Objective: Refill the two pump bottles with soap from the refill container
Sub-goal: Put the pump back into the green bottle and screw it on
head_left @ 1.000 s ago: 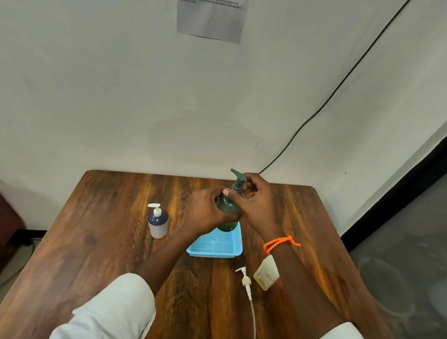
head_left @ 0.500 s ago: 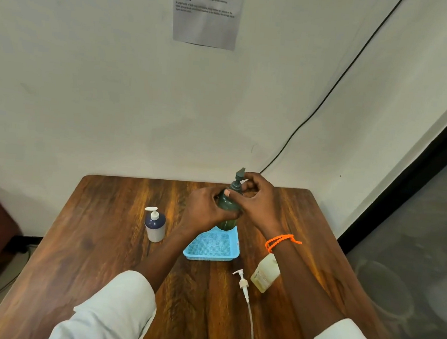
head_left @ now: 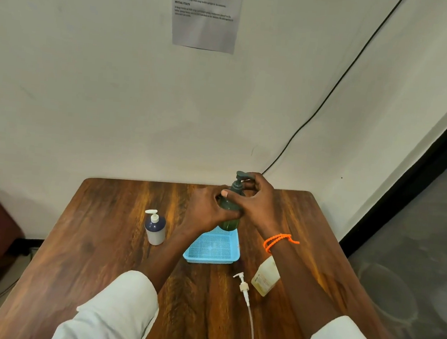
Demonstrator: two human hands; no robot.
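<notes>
Your right hand point(head_left: 254, 201) curls its fingers point(head_left: 251, 177) around the pump head and collar of the green pump bottle point(head_left: 229, 220), thumb laid across the neck; the pose suits turning the pump on its thread, though whether you are loosening or tightening cannot be told. Your left hand point(head_left: 208, 208) wraps the bottle body, fingers closed around it, to hold it steady against that turn. The bottle stands upright at the far edge of the blue basket point(head_left: 211, 249); whether it rests in the basket or is held just above cannot be told. A second pump bottle point(head_left: 154, 229), white pump fitted, stands well apart to the left. A loose white pump point(head_left: 244, 288) with its long tube lies near your right forearm, just beside the pale refill container point(head_left: 264, 278), which the arm partly hides. The table point(head_left: 102, 240) offers open room on the left; the right edge is near, so keep your elbow clear of the container.
</notes>
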